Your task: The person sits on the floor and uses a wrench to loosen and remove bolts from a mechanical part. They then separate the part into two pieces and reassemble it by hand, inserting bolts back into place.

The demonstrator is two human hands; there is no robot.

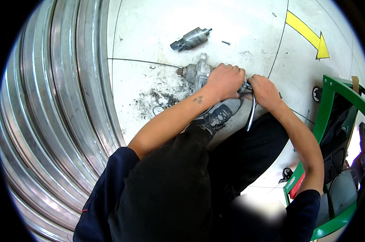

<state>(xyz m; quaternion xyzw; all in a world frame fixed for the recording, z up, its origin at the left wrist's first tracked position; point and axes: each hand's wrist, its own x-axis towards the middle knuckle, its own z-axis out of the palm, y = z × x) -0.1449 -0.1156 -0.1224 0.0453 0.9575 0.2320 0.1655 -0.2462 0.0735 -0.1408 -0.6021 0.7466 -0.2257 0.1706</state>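
On the floor lies a grey metal starter motor (197,72) with a small toothed gear at its left end. My left hand (227,82) is closed over its body and covers much of it. Close by, my right hand (265,92) is closed at the motor's right end, on a shiny metal hand tool (252,115) whose long, slim handle points down toward me. The tool's working end is hidden by my fingers, so its exact kind does not show. Beyond the motor rests a loose cylindrical solenoid (192,39), with a bolt (226,42) to its right.
A ribbed metal shutter (65,88) curves along the left. My grey shoe (221,115) is just below the motor, beside black grime (160,99) and a small ring (158,109). At right stands a green wheeled cart (327,105). A yellow floor arrow (305,30) lies far right.
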